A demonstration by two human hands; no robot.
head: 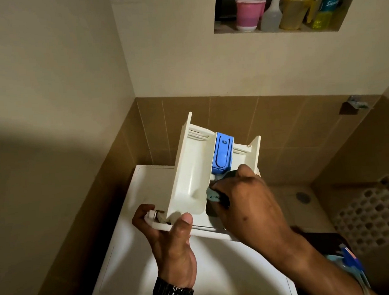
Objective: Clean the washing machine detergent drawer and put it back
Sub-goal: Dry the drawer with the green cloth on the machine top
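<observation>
Left hand (172, 238) gripping the front panel of the drawer (191, 177), held tilted above the washer (132, 255); right hand (245, 201) pinching a cloth (213, 193) inside it, below the blue insert (222, 152); wall niche (227, 31) beyond.

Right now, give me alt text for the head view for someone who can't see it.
A left hand holds a white drawer by its front, over a washer, while the right hand presses a cloth inside it below the blue insert. A wall niche holds bottles.
</observation>
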